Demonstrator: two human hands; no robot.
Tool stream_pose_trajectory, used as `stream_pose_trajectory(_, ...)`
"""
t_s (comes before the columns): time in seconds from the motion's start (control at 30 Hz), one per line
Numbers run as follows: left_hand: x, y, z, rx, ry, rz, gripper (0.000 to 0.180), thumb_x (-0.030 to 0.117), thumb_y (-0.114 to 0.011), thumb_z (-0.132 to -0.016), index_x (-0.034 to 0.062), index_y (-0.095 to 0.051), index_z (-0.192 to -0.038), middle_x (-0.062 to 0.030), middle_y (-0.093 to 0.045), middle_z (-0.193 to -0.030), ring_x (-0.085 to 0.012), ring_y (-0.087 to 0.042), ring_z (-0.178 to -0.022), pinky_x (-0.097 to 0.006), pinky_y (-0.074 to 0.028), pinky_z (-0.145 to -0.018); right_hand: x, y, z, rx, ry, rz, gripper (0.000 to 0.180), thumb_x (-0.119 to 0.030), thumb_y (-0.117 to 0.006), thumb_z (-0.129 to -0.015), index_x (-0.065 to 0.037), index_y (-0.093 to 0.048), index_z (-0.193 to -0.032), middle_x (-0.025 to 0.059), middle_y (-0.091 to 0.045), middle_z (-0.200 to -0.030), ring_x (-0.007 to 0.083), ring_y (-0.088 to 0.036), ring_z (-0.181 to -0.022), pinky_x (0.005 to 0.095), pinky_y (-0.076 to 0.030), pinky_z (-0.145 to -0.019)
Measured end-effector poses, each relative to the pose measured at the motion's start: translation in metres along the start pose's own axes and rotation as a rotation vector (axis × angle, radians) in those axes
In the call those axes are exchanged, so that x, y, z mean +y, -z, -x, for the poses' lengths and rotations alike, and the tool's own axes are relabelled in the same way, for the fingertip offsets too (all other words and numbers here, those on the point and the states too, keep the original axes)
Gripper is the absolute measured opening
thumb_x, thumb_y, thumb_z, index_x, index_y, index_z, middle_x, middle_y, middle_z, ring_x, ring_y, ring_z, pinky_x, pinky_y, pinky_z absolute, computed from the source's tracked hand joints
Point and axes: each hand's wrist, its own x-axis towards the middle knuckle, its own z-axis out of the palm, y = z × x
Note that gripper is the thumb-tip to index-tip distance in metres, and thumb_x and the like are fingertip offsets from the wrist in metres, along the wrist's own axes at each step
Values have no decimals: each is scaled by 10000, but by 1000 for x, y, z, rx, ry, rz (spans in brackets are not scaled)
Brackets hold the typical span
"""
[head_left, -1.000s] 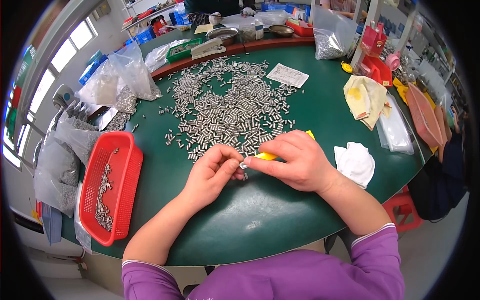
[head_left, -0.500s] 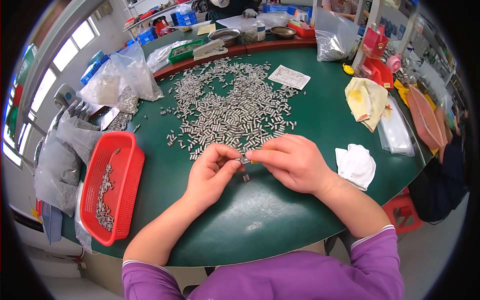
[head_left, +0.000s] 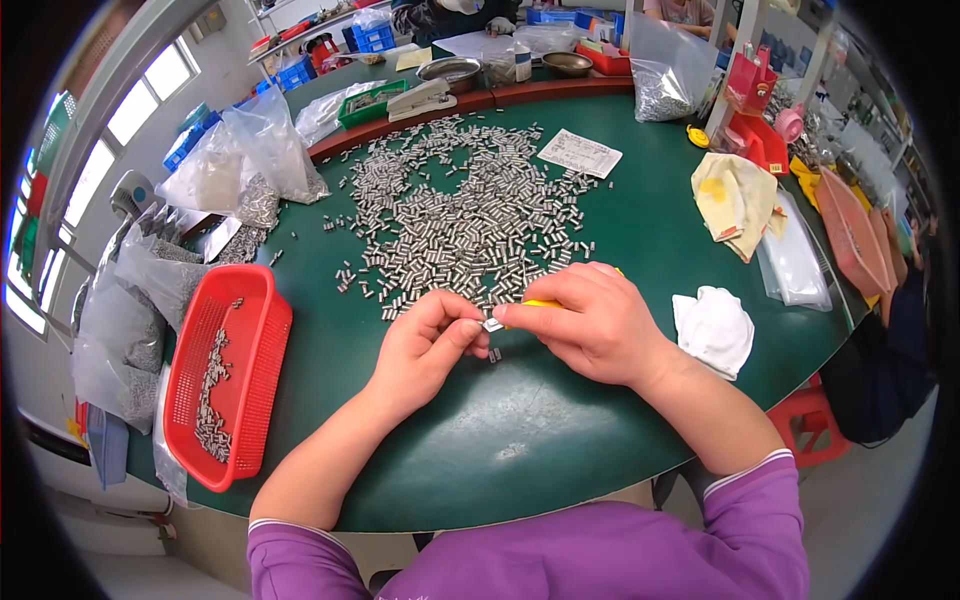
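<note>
Pinching one small metal pin (head_left: 492, 324) between my hands, I hold it near the tabletop's (head_left: 560, 440) front edge, its long axis seemingly running left to right. My left hand (head_left: 425, 345) closes its fingertips on the pin's left end; my right hand (head_left: 590, 320), curled shut around a yellow-handled tool (head_left: 540, 303), meets it from the right, both equally near.

Big pile of small silver metal tubes (head_left: 460, 225) in mid of round green counter (head_left: 520, 430). Red plastic basket (head_left: 225, 375) at left edge w/ some tubes in it. White crumpled cloth (head_left: 714, 330) to right. White paper slip (head_left: 579, 153) behind pile.
</note>
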Motion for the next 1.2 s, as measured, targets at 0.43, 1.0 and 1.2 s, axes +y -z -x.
stream_pose_trajectory(0.43,5,11,1,-218,185,29,200,217,-430,-1049,53,-525,-986,-11,-553,-800,-91,-537,-711,-229,-475,-669,0,-2,-1,76,145,32,372,-115,-690,-757,-243,-710,-1105,-8,-630,-971,190,-608,-811,330,-442,-701)
stream_pose_trajectory(1.0,5,-8,1,73,14,23,146,1,-576,-950,42,-504,-1071,-45,-596,-964,-106,-626,-842,-241,-522,-759,0,-6,0,65,-2,7,383,-79,-699,-771,-213,-691,-1130,4,-644,-945,202,-615,-783,328,-454,-660)
stream_pose_trajectory(1.2,1,-12,4,106,-127,-65,103,7,-565,-957,26,-521,-1049,-45,-600,-965,-108,-621,-828,-245,-520,-753,2,-9,1,45,-46,-228,348,-56,-684,-791,-162,-693,-1123,36,-659,-905,227,-649,-793,337,-517,-689)
